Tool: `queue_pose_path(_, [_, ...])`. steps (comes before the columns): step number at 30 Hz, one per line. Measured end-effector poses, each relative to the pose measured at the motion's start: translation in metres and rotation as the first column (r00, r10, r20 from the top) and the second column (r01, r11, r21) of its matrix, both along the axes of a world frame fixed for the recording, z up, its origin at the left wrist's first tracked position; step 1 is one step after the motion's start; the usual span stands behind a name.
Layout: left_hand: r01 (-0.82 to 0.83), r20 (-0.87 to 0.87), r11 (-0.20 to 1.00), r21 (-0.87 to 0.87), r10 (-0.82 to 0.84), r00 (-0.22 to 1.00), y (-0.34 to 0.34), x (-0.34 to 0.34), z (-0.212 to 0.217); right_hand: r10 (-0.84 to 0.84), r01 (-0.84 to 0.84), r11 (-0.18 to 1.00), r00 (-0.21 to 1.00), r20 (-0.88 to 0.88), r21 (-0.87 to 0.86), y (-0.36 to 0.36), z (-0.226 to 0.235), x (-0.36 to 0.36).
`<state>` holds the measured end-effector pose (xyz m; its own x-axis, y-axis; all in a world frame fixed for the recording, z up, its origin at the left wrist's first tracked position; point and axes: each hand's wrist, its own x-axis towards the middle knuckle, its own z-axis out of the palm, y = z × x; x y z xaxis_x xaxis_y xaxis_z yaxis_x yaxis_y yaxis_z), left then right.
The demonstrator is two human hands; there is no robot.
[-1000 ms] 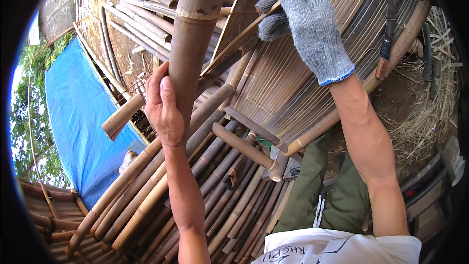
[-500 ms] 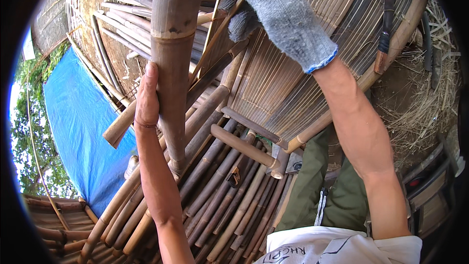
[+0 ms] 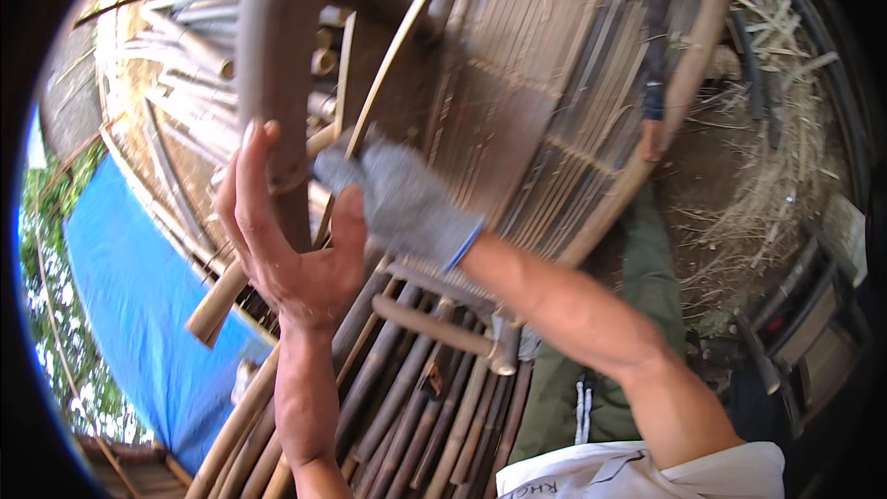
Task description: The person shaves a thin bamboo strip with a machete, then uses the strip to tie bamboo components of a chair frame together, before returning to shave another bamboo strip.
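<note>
My bare left hand (image 3: 294,259) is raised against the near end of a thick bamboo pole (image 3: 277,55), thumb spread wide from the fingers. The pole stands out toward the top of the view, blurred. My right hand (image 3: 397,189), in a grey knitted glove with a blue cuff, is closed on a thin pale bamboo strip (image 3: 393,51) just right of the pole. The strip slants up and away; its lower end passes behind my left thumb. A slatted bamboo panel (image 3: 517,129) lies beyond the glove.
A dark-handled knife (image 3: 654,83) rests on the panel's right side. Several bamboo poles (image 3: 397,397) lie below, with a short crosspiece (image 3: 434,323) over them. Cut poles (image 3: 185,37) are piled at far left, near a blue tarp (image 3: 139,286). Shavings (image 3: 776,176) litter the ground at right.
My gloved right hand has come down and left, close to my left hand. My left thumb has spread away from the fingers. The view has shifted, and the thick pole appears further left.
</note>
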<state>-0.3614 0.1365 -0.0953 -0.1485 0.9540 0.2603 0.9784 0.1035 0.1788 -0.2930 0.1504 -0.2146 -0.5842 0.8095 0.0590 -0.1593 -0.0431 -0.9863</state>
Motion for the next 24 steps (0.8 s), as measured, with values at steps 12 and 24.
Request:
queue_pose_path(12, [-0.232, -0.138, 0.832, -0.505, 0.187, 0.973, 0.072, 0.019, 0.005, -0.25, 0.275, 0.955, 0.532, 0.809, 0.114, 0.122, -0.061, 0.182])
queue_pose_path(24, [-0.218, -0.167, 0.793, -0.569, 0.148, 0.975, 0.078, 0.015, 0.006, -0.079, 0.314, 0.918, 0.742, 0.665, -0.242, 0.123, -0.059, 0.267])
